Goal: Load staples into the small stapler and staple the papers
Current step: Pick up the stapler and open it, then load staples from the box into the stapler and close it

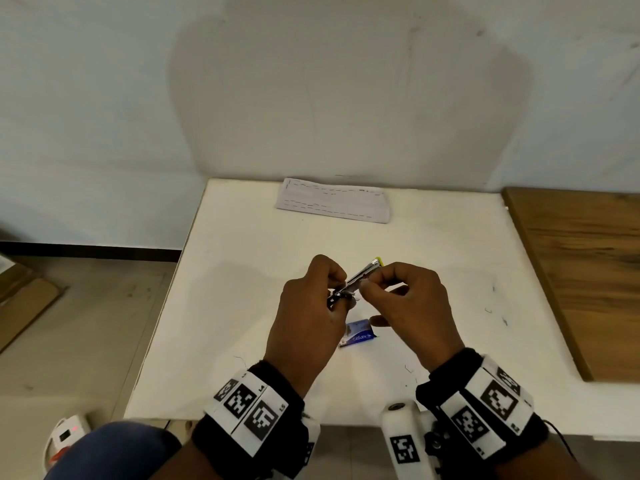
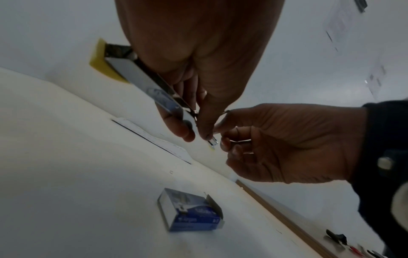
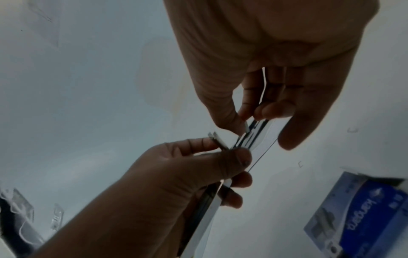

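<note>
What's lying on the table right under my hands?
A blue staple box with its flap open lies on the white table, partly covered by the left hand. Whether staples remain inside can't be seen.

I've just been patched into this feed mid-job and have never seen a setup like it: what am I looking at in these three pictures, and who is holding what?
No machine here: a person works with bare hands, wearing wrist bands with black-and-white markers. The big picture comes from a camera on the head, looking down at a white table. The other two come from cameras on each wrist, looking along the hand, so they appear tilted.

The left hand grips a small metal stapler with a yellow end, held above the table. The right hand pinches at the stapler's metal part; it seems to be fitting staples, but they are too small to make out.

On the table lie a blue staple box, its flap open, and the papers at the far edge. A wooden board sits to the right.
</note>
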